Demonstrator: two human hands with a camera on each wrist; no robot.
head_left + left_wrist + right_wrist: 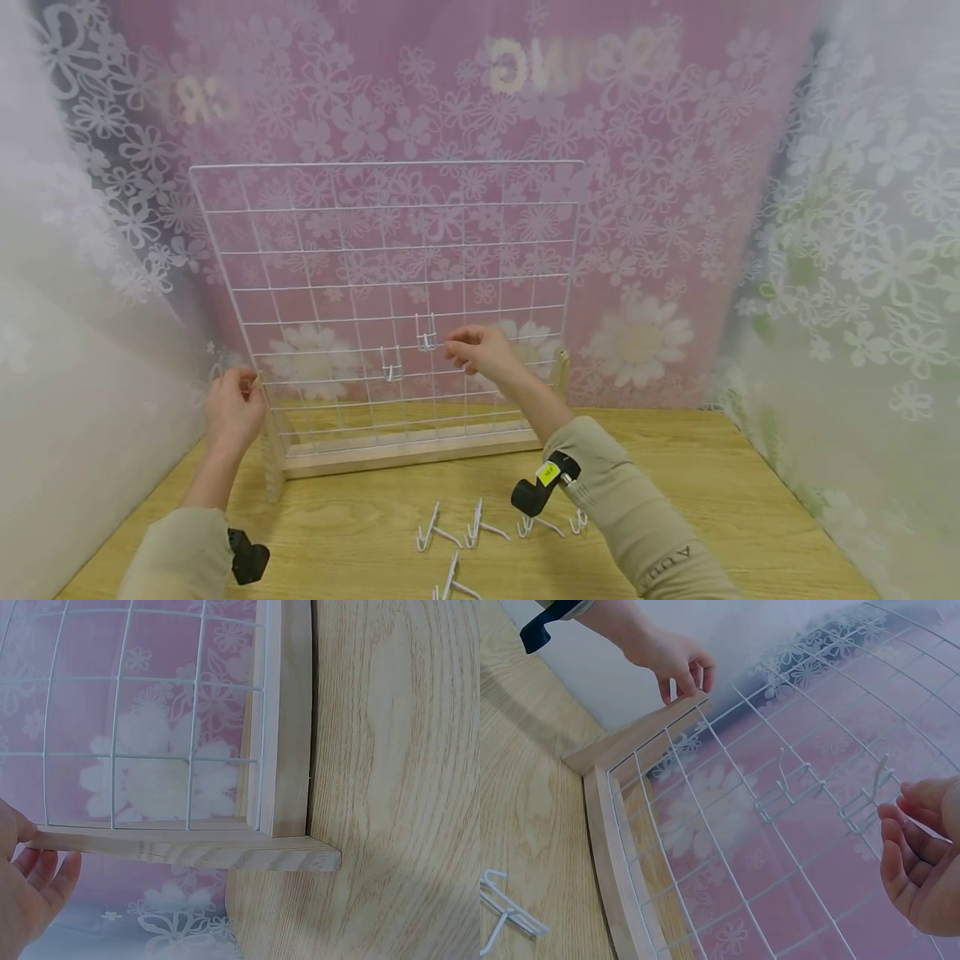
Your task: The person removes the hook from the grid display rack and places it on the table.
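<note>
A white wire grid panel (386,164) stands upright in a wooden stand (412,452). My left hand (234,410) grips the top end of the stand's left side post (225,855), thumb and fingers on either side of the wood. Two white wire hooks hang on the grid: an upper hook (427,341) and, lower to its left, another hook (391,373). Just right of the upper hook is my right hand (487,354), its fingers loosely bent with nothing between them. In the right wrist view the right fingertips (906,789) are close beside that hook's prong.
Several loose white hooks lie on the wood-grain table in front of the stand, among them a hook (476,527) in the middle and a nearer hook (452,577). A flowered pink curtain (660,250) hangs behind, with pale flowered sheets at both sides.
</note>
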